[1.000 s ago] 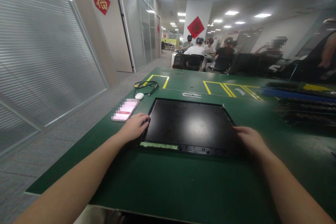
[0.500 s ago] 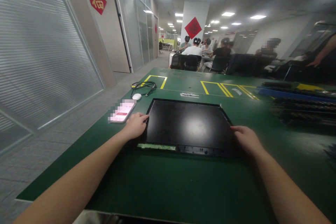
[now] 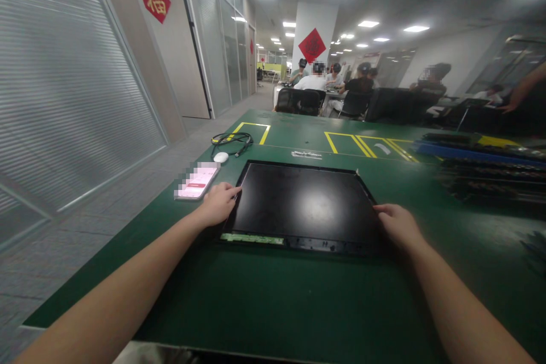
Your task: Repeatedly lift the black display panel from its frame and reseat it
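A flat black display panel (image 3: 301, 202) lies on the green table mat (image 3: 273, 301), with a narrow green circuit strip (image 3: 251, 238) along its near edge. My left hand (image 3: 218, 203) grips the panel's left edge, fingers curled onto it. At the panel's right edge rests my right hand (image 3: 396, 223), fingers over the rim. Both forearms reach in from the bottom of the view.
A phone (image 3: 197, 181) with a lit screen lies left of the panel; beyond it sit a white round object (image 3: 220, 156) and a coiled black cable (image 3: 232, 140). Stacked dark trays (image 3: 486, 173) fill the right side. Yellow floor-tape boxes mark the far mat. Several people sit at tables behind.
The view has tilted and shifted slightly. Both hands stay on the panel's side edges; the panel has barely moved.
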{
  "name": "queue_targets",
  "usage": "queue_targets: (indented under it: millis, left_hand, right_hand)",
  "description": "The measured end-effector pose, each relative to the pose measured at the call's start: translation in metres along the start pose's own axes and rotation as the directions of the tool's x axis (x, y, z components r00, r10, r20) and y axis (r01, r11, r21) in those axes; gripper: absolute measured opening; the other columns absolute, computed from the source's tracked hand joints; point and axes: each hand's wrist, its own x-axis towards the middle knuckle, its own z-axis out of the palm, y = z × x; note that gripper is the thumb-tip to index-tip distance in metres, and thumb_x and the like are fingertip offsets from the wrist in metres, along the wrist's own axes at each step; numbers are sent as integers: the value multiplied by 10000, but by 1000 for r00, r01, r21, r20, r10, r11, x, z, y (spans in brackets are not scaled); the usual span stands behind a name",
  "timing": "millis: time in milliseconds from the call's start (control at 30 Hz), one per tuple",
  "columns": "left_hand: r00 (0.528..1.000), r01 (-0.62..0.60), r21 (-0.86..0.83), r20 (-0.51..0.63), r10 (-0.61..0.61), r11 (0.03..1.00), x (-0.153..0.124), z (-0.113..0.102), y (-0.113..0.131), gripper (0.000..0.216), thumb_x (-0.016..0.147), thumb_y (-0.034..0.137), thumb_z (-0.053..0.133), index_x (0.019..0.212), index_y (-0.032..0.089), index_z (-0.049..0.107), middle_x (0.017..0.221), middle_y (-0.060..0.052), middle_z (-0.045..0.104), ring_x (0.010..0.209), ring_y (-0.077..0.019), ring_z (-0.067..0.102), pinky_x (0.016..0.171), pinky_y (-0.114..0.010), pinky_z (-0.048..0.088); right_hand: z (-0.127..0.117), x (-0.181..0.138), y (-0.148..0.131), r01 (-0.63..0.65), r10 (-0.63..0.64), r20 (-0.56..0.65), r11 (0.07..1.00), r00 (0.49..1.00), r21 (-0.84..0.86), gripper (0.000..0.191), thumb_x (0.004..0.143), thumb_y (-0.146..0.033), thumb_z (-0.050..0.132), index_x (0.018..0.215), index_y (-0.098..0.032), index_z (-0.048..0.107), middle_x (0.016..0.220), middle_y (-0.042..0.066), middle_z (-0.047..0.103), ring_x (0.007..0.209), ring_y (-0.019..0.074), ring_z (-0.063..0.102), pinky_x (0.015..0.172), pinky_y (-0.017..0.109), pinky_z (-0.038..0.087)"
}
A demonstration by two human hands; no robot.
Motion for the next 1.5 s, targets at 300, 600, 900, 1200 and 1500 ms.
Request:
queue_targets:
  millis: [300, 600, 900, 1200, 1500]
  left_hand:
    - [999, 42, 14, 6, -42, 999, -3, 3, 5, 553, 872, 224, 382, 1382, 223, 594, 1308, -132, 564, 1229, -322, 509, 995, -439, 423]
    - [999, 18, 4, 26, -18, 1000, 2, 0, 2, 549, 856, 228, 418, 1371, 221, 610, 1284, -125, 575, 1203, -324, 516, 993, -419, 424]
    - [999, -22, -18, 28, 23, 1000, 5, 2, -5, 560, 838, 249, 438, 1369, 227, 615, 1252, -129, 579, 1165, -330, 523, 987, -427, 420]
    - [998, -57, -18, 10, 57, 998, 5, 5, -6, 558, 841, 235, 433, 1370, 244, 611, 1203, -115, 583, 1113, -303, 534, 960, -408, 427]
    - [996, -59, -47, -63, 56, 997, -2, 10, -3, 541, 850, 224, 420, 1346, 185, 632, 1231, -132, 588, 1157, -315, 532, 1005, -423, 421]
  right_hand:
    - [0, -1, -4, -56, 57, -11, 998, 998, 9, 352, 763, -125, 517, 1007, -139, 770, 943, 95, 761, 843, 209, 692, 702, 271, 475]
    - [2, 2, 2, -44, 44, -4, 999, 999, 30, 345, 764, -146, 522, 1018, -143, 755, 911, 87, 751, 794, 200, 670, 679, 276, 456]
    - [1, -2, -3, -72, 73, -34, 997, 997, 38, 345, 729, -162, 542, 997, -140, 759, 844, 87, 739, 739, 196, 656, 640, 280, 453]
    - [1, 1, 2, -63, 64, -33, 998, 997, 10, 323, 748, -190, 544, 987, -148, 758, 902, 90, 741, 803, 210, 664, 678, 288, 463]
    - [-2, -2, -3, -70, 71, -41, 997, 997, 15, 331, 741, -156, 528, 972, -150, 766, 880, 88, 746, 781, 202, 664, 675, 282, 460]
